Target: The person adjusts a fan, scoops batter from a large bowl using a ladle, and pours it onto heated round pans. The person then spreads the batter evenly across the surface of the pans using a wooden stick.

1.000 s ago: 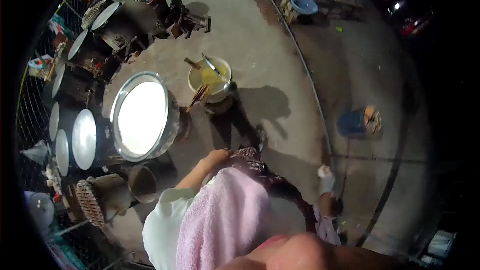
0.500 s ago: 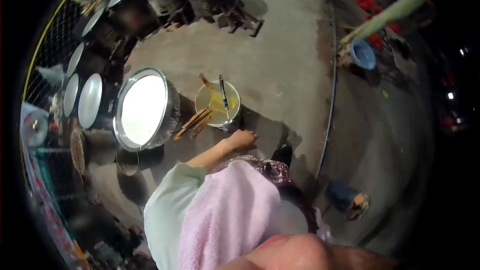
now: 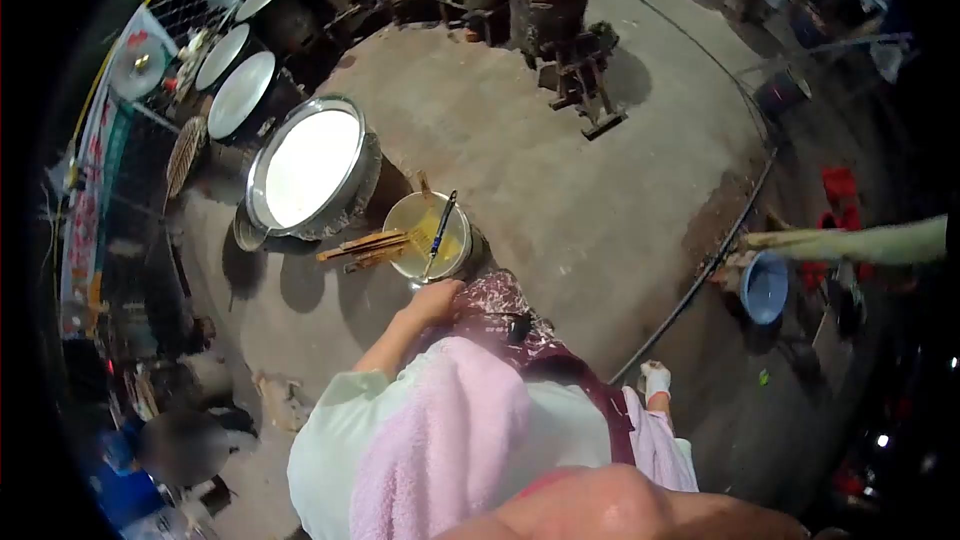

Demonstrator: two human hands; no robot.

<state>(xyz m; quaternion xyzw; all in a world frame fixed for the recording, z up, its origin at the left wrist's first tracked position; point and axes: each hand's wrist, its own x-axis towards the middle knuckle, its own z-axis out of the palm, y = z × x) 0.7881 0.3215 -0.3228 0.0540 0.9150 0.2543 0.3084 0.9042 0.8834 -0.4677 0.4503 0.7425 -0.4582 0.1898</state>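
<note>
Two hands, both the person's own. Left hand (image 3: 437,302): bare, low before the body, just beside the near rim of a pale bucket (image 3: 403,212); contact uncertain. Fingers partly hidden; whether apart or together, cannot tell. No held object visible. Right hand (image 3: 655,378): white-covered, well apart from the left, out at the side; fingers seem curled, closure cannot be told.

One bucket, upright, ahead of the body: yellow contents; one dark-handled utensil (image 3: 442,225), possibly a ladle, lying across it, lower end near the left hand; several wooden sticks (image 3: 372,242) jutting over the left rim.

Further left: one large metal basin (image 3: 257,190), white contents; round pale lids (image 3: 240,95) beyond. Further right: one dark hose (image 3: 682,304) along the floor (image 3: 540,180); one blue basin (image 3: 765,290) past it.

Step, by judgement: standing ready beside the bucket, no handling evident. Taking up the utensil would call for a clear left-hand grasp on its handle, sticks undisturbed.
</note>
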